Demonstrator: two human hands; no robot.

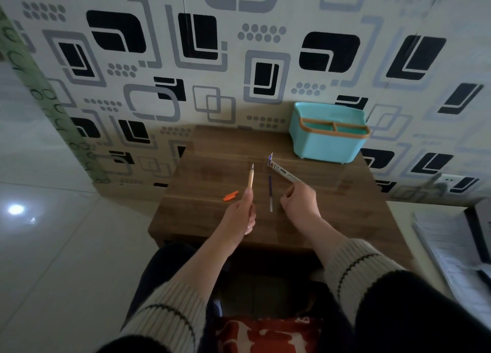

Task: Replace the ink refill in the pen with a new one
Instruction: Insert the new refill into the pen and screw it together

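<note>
Over table (345, 193), L hand (240, 214) gripping pen (251, 177)

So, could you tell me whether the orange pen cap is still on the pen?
No, the orange cap lies on the table, apart from the pen held in the left hand.

i see bare table (202, 166) at the far left, so a hand can pass there. the blue box (328, 140) blocks the far right corner. a refill (270, 193) lies between my hands, and an orange cap (230, 195) sits left.
</note>
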